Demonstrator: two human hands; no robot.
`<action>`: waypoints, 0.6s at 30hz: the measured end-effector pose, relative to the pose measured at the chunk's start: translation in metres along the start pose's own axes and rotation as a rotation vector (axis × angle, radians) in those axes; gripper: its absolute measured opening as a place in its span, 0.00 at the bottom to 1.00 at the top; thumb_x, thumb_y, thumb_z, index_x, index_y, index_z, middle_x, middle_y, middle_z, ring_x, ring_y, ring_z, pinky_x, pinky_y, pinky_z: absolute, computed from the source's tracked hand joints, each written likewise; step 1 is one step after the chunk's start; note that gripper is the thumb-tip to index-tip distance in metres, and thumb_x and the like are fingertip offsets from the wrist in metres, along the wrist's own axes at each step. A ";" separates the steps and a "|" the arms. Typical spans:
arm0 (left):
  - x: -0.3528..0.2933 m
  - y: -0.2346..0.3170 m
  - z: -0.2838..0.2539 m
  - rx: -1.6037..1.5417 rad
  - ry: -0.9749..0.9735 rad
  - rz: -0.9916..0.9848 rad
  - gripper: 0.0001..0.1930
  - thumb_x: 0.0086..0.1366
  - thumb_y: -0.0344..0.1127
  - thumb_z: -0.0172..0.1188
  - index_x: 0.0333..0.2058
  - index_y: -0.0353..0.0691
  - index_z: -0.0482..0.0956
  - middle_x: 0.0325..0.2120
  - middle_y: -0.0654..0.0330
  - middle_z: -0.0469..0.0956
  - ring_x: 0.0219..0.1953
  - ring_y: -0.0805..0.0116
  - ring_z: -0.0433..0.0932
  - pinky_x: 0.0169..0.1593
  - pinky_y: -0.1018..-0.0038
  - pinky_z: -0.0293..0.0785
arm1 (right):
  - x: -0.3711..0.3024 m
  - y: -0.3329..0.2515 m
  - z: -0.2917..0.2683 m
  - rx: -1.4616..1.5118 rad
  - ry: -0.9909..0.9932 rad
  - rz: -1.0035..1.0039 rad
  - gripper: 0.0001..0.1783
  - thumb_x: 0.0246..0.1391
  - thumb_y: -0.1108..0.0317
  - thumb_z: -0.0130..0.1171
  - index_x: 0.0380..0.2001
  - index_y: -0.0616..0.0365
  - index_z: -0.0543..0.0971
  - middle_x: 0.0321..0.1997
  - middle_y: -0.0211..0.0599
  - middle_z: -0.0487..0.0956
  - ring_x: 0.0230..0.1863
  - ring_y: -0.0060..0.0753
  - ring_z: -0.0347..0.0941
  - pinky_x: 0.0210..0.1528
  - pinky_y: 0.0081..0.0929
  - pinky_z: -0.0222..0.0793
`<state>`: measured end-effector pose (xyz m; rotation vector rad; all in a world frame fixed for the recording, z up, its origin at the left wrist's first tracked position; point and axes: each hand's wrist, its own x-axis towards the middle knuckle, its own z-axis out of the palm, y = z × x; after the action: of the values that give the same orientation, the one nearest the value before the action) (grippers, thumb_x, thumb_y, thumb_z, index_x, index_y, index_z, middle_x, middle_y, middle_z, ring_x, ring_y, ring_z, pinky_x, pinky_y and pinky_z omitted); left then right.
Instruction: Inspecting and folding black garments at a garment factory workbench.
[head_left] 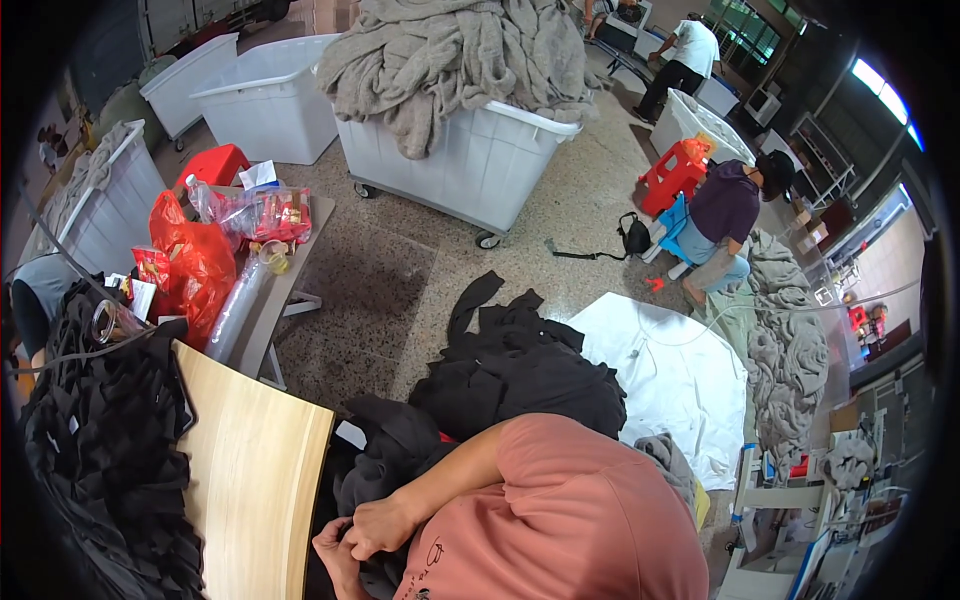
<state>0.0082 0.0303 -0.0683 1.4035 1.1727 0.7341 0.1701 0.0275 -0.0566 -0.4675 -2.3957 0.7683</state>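
Right of the wooden tabletop point(245, 460), the left hand point(338, 560) and right hand point(382, 526) meet, fingers curled; how tightly, or on what, I cannot tell. Black fabric point(390, 450) lies beside them. Beyond the tabletop, a white wheeled bin point(445, 165) overflows with grey-brown fabric point(455, 60).

Your right forearm point(450, 465) is bare and slants down and leftward from a salmon sleeve point(560, 450) in the lower middle of the frame, the elbow bent. Your right hand point(380, 525) sits near the bottom edge, left of centre, knuckles up, its fingers curled inward. Just beside it, lower and further left, your left hand point(337, 555) points upward with bent fingers, their tips close to those of your right. Your left wrist point(348, 588) runs off the bottom edge. How firmly either hand closes is hard to tell.
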 end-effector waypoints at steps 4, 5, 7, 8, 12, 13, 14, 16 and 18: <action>-0.009 -0.008 -0.007 0.105 -0.068 -0.055 0.06 0.44 0.19 0.53 0.24 0.29 0.74 0.18 0.66 0.73 0.23 0.81 0.67 0.27 0.83 0.65 | 0.000 0.000 0.002 0.023 -0.140 0.054 0.05 0.37 0.71 0.50 0.19 0.60 0.68 0.25 0.45 0.72 0.23 0.49 0.70 0.20 0.41 0.62; -0.010 -0.009 -0.008 0.105 -0.062 -0.034 0.04 0.44 0.22 0.54 0.23 0.29 0.73 0.19 0.67 0.73 0.23 0.82 0.67 0.27 0.84 0.64 | 0.001 -0.001 0.003 0.032 -0.123 0.046 0.05 0.38 0.70 0.50 0.19 0.60 0.68 0.25 0.46 0.72 0.23 0.49 0.70 0.20 0.41 0.62; -0.009 -0.004 -0.008 0.086 -0.069 0.018 0.04 0.44 0.23 0.54 0.22 0.30 0.73 0.18 0.67 0.72 0.23 0.83 0.66 0.27 0.84 0.63 | 0.006 -0.006 0.001 0.079 -0.082 0.041 0.05 0.35 0.72 0.52 0.19 0.60 0.69 0.24 0.45 0.73 0.25 0.49 0.71 0.22 0.41 0.62; -0.009 -0.001 -0.008 0.067 -0.074 0.070 0.04 0.44 0.24 0.55 0.22 0.30 0.72 0.18 0.67 0.71 0.23 0.83 0.65 0.27 0.84 0.63 | 0.008 -0.009 0.000 0.128 -0.041 0.034 0.05 0.33 0.74 0.54 0.19 0.60 0.70 0.22 0.45 0.74 0.26 0.50 0.71 0.24 0.42 0.63; -0.016 0.018 -0.006 -0.059 -0.041 0.069 0.03 0.43 0.24 0.54 0.20 0.33 0.71 0.17 0.68 0.69 0.22 0.83 0.65 0.26 0.83 0.62 | 0.019 -0.016 -0.005 0.079 0.003 -0.115 0.05 0.36 0.73 0.52 0.18 0.61 0.67 0.23 0.44 0.70 0.24 0.47 0.69 0.20 0.39 0.61; -0.017 0.022 -0.007 -0.112 -0.012 0.041 0.03 0.43 0.24 0.53 0.20 0.33 0.70 0.17 0.68 0.69 0.22 0.82 0.65 0.26 0.84 0.62 | 0.022 -0.021 -0.009 0.085 0.060 -0.160 0.06 0.34 0.73 0.52 0.17 0.60 0.66 0.23 0.42 0.69 0.23 0.47 0.69 0.19 0.38 0.61; -0.019 0.027 -0.007 -0.165 0.018 0.014 0.03 0.43 0.24 0.53 0.20 0.34 0.70 0.17 0.68 0.69 0.22 0.82 0.65 0.27 0.84 0.62 | 0.024 -0.023 -0.012 0.090 0.116 -0.205 0.07 0.33 0.73 0.53 0.17 0.60 0.66 0.22 0.41 0.68 0.22 0.46 0.68 0.18 0.37 0.60; -0.020 0.034 -0.006 -0.273 0.062 -0.040 0.03 0.42 0.24 0.52 0.20 0.34 0.70 0.18 0.67 0.69 0.22 0.82 0.65 0.27 0.84 0.63 | 0.024 -0.019 -0.013 0.097 0.156 -0.250 0.07 0.32 0.73 0.53 0.16 0.60 0.65 0.21 0.41 0.67 0.20 0.46 0.67 0.17 0.37 0.60; -0.022 0.038 -0.006 -0.377 0.119 -0.095 0.03 0.42 0.24 0.52 0.20 0.35 0.70 0.18 0.67 0.69 0.22 0.81 0.65 0.28 0.84 0.63 | 0.022 -0.016 -0.012 0.110 0.193 -0.307 0.08 0.32 0.73 0.54 0.16 0.60 0.65 0.21 0.41 0.66 0.19 0.46 0.66 0.16 0.36 0.59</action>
<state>0.0046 0.0159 -0.0268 0.9964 1.1145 0.9268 0.1581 0.0312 -0.0292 -0.1176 -2.1650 0.6782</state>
